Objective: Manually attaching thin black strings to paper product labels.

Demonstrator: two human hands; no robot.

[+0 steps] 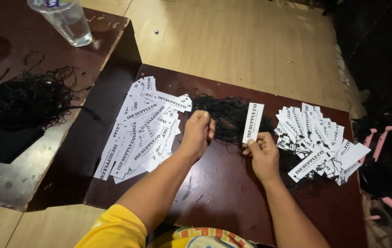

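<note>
My right hand [262,154] pinches the lower end of a white paper tag [252,122] and holds it upright over a dark wooden board [223,193]. My left hand [198,133] is closed with its fingertips on a thin black string at the edge of a tangle of black strings [230,117] lying between my hands. A fanned pile of plain white tags [143,131] lies left of my left hand. On the right sits a pile of tags with black strings attached [317,138].
A second dark table [30,151] on the left carries another heap of black string [25,98] and a clear plastic cup [65,19]. Light wooden floor [232,41] lies beyond. Pink hangers [380,142] rest on dark cloth at the right edge.
</note>
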